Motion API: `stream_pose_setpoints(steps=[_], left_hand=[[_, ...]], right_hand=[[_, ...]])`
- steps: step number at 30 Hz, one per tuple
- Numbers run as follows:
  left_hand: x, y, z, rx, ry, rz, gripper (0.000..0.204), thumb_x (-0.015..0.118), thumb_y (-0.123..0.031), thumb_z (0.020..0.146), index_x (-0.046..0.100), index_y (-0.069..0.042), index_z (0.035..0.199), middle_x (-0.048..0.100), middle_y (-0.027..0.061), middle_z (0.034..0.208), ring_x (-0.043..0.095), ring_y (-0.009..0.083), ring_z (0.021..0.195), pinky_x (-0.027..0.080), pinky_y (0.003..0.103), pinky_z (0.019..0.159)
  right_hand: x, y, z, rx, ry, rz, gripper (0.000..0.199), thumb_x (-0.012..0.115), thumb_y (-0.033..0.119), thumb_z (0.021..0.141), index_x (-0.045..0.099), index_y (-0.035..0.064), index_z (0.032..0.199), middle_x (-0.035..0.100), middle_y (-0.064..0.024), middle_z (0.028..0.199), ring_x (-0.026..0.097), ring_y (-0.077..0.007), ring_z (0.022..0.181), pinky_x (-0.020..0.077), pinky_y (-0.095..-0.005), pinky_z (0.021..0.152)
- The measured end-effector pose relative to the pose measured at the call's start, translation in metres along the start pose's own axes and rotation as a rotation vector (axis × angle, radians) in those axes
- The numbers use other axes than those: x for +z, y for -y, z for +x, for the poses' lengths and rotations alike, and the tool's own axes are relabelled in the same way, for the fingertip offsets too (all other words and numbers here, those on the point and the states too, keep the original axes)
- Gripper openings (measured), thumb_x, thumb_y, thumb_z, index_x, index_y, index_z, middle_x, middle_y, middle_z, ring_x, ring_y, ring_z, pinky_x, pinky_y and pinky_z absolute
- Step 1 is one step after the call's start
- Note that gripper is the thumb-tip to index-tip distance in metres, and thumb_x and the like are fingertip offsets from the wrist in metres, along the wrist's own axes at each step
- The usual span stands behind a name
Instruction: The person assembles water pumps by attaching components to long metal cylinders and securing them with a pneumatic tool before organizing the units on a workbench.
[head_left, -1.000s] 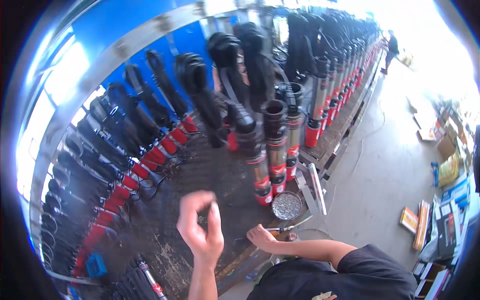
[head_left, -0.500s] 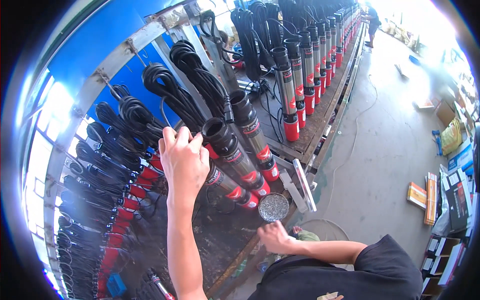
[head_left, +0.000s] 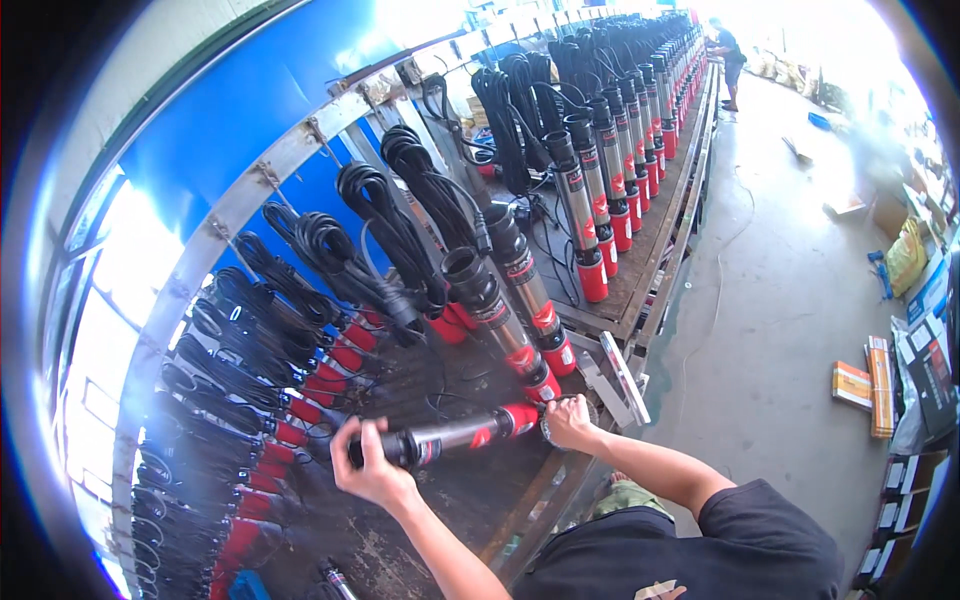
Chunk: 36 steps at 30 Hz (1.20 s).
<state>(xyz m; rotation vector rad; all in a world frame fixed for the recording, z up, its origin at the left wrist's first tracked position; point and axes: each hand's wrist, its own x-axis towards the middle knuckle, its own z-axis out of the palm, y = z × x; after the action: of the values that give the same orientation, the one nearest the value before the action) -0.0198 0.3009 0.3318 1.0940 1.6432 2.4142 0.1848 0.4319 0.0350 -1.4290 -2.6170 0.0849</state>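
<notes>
A submersible pump (head_left: 455,437), a steel cylinder with a black neck and red base, leans far over, almost level above the dark bench. My left hand (head_left: 372,468) is closed around its black neck end. The red base points right, towards my right hand (head_left: 572,422). That hand has its fingers drawn together over the rim of a small round dish (head_left: 546,432), which it mostly hides; what the fingers hold cannot be made out. Just beyond stand two more upright pumps, a nearer one (head_left: 500,325) and a farther one (head_left: 530,290).
Coiled black cables (head_left: 370,205) hang along a metal frame (head_left: 235,190) at left. A long row of upright pumps (head_left: 580,215) runs into the distance. Pale metal bars (head_left: 622,375) lie at the bench edge. Cartons (head_left: 865,385) sit on the floor at right; a person (head_left: 728,60) stands far off.
My left hand has tipped the pump from upright to nearly level, bringing its neck down towards me. My right hand has moved up and right to the dish.
</notes>
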Motion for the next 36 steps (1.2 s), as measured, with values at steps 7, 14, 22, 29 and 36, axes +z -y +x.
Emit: stream_pose_setpoints(steps=[7, 14, 22, 29, 36], left_hand=[[-0.048, -0.058, -0.031, 0.097, -0.029, -0.073, 0.023, 0.061, 0.001, 0.075, 0.048, -0.005, 0.093, 0.059, 0.0136, 0.073, 0.062, 0.0229, 0.063, 0.058, 0.037, 0.066], [-0.073, -0.113, -0.059, 0.032, 0.434, 0.043, 0.03, 0.071, -0.002, 0.074, 0.051, -0.001, 0.096, 0.066, 0.0173, 0.076, 0.068, 0.0246, 0.065, 0.06, 0.041, 0.069], [-0.11, -0.157, -0.071, -0.053, 0.763, -0.099, 0.019, 0.075, -0.006, 0.066, 0.066, -0.001, 0.082, 0.069, 0.0132, 0.076, 0.07, 0.0252, 0.069, 0.056, 0.033, 0.067], [-0.145, -0.136, -0.061, -0.02, 0.949, -0.301, 0.019, 0.075, -0.006, 0.066, 0.067, -0.001, 0.082, 0.068, 0.0128, 0.075, 0.069, 0.0262, 0.069, 0.056, 0.034, 0.066], [-0.18, -0.137, -0.06, 0.066, 1.007, -0.382, 0.018, 0.075, -0.007, 0.067, 0.067, -0.001, 0.083, 0.068, 0.0125, 0.074, 0.069, 0.0272, 0.068, 0.056, 0.035, 0.066]], right_hand=[[0.04, 0.019, 0.025, -0.023, 0.061, -0.085, 0.032, 0.063, 0.025, 0.082, 0.064, 0.0011, 0.103, 0.07, -0.0157, 0.097, 0.069, -0.0297, 0.091, 0.048, -0.0423, 0.082], [-0.122, 0.132, 0.074, -0.166, -0.507, 0.532, 0.069, 0.077, 0.023, 0.075, 0.048, -0.0035, 0.133, 0.058, -0.0199, 0.128, 0.053, -0.0396, 0.121, 0.043, -0.0494, 0.1], [-0.253, 0.177, 0.277, 0.153, -1.022, 1.003, 0.059, 0.077, 0.015, 0.072, 0.054, 0.005, 0.125, 0.069, -0.0241, 0.105, 0.067, -0.0433, 0.098, 0.0537, -0.0498, 0.085], [-0.295, 0.189, 0.203, -0.015, -1.114, 1.14, 0.059, 0.069, -0.001, 0.07, 0.054, -0.0042, 0.126, 0.067, -0.0187, 0.106, 0.067, -0.0319, 0.101, 0.0502, -0.0376, 0.093], [-0.388, 0.191, 0.142, -0.587, -0.487, 0.954, 0.056, 0.069, 0.0, 0.067, 0.058, 0.0, 0.122, 0.065, -0.0156, 0.099, 0.067, -0.0265, 0.09, 0.0526, -0.0337, 0.083]])
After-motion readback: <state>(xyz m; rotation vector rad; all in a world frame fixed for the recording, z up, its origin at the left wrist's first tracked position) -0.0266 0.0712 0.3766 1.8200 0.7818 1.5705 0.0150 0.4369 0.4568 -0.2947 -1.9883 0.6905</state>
